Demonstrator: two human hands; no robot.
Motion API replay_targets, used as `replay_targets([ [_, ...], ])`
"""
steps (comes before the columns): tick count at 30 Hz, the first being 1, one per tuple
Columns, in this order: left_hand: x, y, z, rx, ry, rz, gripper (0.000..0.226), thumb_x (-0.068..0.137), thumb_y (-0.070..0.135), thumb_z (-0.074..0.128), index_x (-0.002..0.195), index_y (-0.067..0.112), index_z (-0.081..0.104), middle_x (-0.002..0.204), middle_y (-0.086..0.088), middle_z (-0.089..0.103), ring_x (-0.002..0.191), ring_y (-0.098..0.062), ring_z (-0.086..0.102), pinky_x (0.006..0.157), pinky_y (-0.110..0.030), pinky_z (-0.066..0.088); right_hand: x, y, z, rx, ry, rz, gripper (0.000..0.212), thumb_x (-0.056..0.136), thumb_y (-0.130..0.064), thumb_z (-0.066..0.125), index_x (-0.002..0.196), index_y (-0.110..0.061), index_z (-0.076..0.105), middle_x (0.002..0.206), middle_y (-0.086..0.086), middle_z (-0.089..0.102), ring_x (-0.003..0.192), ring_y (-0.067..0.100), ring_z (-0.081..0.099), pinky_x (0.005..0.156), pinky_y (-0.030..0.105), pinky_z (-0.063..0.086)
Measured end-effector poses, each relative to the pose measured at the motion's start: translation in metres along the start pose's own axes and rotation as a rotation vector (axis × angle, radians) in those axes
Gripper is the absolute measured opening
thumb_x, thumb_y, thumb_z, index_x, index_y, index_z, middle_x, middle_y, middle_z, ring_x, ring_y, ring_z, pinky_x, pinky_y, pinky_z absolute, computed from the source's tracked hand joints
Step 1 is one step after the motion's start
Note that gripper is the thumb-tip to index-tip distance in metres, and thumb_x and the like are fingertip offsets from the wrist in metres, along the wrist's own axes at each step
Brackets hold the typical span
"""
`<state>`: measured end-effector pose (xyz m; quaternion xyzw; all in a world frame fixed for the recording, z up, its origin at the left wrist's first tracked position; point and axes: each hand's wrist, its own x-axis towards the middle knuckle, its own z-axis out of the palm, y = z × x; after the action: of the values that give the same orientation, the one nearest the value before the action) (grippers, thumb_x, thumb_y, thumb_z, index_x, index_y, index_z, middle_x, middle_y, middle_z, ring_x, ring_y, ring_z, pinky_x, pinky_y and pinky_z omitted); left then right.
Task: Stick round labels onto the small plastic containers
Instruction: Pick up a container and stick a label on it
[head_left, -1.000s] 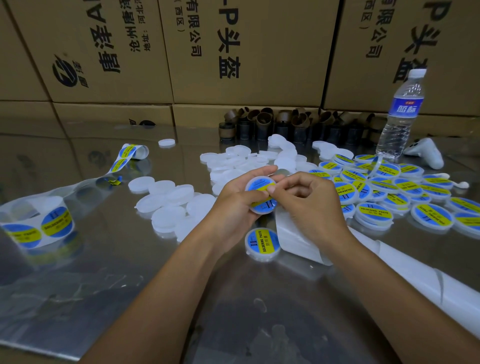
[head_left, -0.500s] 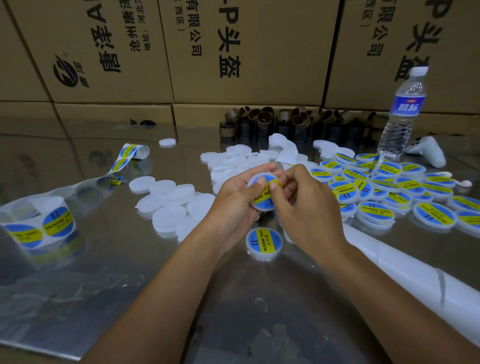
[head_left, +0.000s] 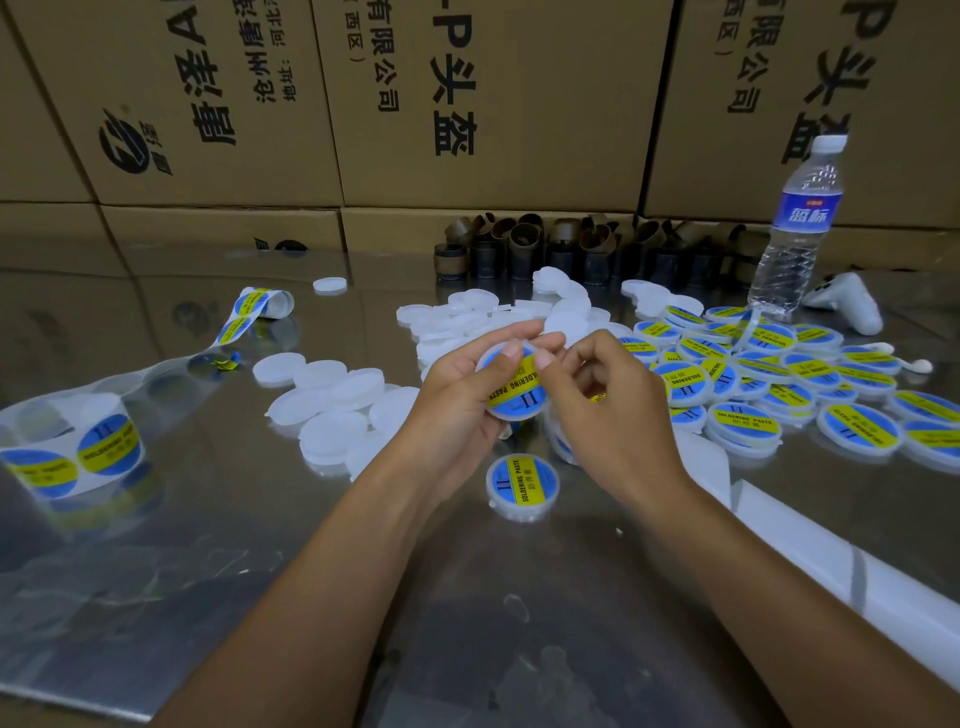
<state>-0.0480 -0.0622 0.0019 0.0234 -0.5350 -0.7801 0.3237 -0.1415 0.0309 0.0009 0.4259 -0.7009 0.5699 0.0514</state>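
Observation:
My left hand (head_left: 457, 400) holds a small round white container (head_left: 514, 392) above the table, its blue and yellow label facing me. My left thumb lies on the label's top. My right hand (head_left: 608, 415) is at the container's right edge, its thumb pressing on the label, the other fingers curled. A second labelled container (head_left: 522, 486) lies flat on the table just below my hands. Plain white containers (head_left: 332, 410) are heaped to the left. Labelled containers (head_left: 779, 374) are piled to the right. A label strip (head_left: 78, 457) runs along the left side.
Cardboard boxes (head_left: 467, 104) wall the back of the shiny table (head_left: 208, 571). A row of brown tape cores (head_left: 545, 249) stands before them. A water bottle (head_left: 797, 223) and a white controller (head_left: 847, 306) sit at the back right. White backing paper (head_left: 831, 561) trails off to the right.
The container has turned in my left hand so its label faces me fully. My right thumb has moved onto the label and my hands have risen slightly.

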Motion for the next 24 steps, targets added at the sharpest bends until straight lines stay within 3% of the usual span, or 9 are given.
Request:
replay_targets([
  [4,-0.0008,-0.0001,0.0002,-0.024,-0.02,-0.013,0.028,0.081,0.018,0.057,0.107,0.011,0.063,0.106,-0.004,0.072,0.102,-0.017,0.067,0.082,-0.026,0.055,0.0036,-0.0016,-0.002,0.127,-0.035,0.073,0.033,0.08,-0.048,0.063,0.066,-0.018,0.062,0.057,-0.005,0.061,0.057,0.007,0.054,0.06,0.024,0.043],
  [11,0.0001,0.0,0.0028,-0.038,0.021,0.007,0.027,0.083,0.016,0.055,0.108,0.011,0.062,0.106,-0.002,0.072,0.099,-0.018,0.068,0.084,-0.03,0.056,0.0021,-0.0039,-0.0001,0.218,-0.172,0.063,0.016,0.084,-0.032,0.067,0.079,-0.017,0.07,0.066,0.005,0.068,0.068,0.013,0.064,0.066,0.025,0.047],
  [17,-0.0006,-0.0032,0.0014,0.114,0.139,-0.02,0.022,0.09,0.01,0.057,0.111,0.006,0.06,0.092,-0.007,0.073,0.084,-0.018,0.07,0.073,-0.022,0.055,0.0062,-0.002,-0.0037,0.256,-0.014,0.122,0.015,0.085,-0.033,0.066,0.074,-0.022,0.067,0.066,0.0,0.07,0.069,0.014,0.067,0.072,0.031,0.05],
  [24,-0.0005,-0.0042,0.0001,0.233,0.171,-0.022,0.015,0.085,0.013,0.064,0.1,0.015,0.064,0.082,0.0,0.074,0.076,-0.012,0.067,0.069,-0.021,0.051,0.0055,-0.0019,-0.0026,0.288,0.043,0.106,0.013,0.09,-0.029,0.06,0.077,-0.026,0.062,0.059,-0.01,0.068,0.056,0.001,0.063,0.055,0.014,0.046],
])
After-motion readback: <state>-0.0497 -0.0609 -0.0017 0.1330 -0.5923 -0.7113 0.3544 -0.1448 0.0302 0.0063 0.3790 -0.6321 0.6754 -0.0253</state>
